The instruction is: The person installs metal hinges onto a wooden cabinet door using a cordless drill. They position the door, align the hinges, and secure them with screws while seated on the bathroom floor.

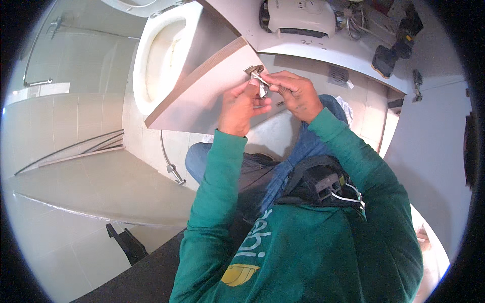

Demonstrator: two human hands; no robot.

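Note:
A metal cabinet hinge (262,90) sits at the edge of a pale cabinet door panel (202,96), its cup end by a dark round recess (256,68). My left hand (237,108) has its thumb and forefinger closed on the hinge from the left, the other fingers curled under it. From the right, my right hand (298,96) pinches at the same hinge with thumb and forefinger. Whether a small screw or other piece is between those right fingertips is too small to tell.
On the white cabinet board at the top right rest a white boxy appliance (302,16), coiled cables (353,25) and a black cordless drill (396,48). Another door (427,151) with a hinge (417,86) stands at right. A toilet (164,55) and hose sprayer (174,171) lie left.

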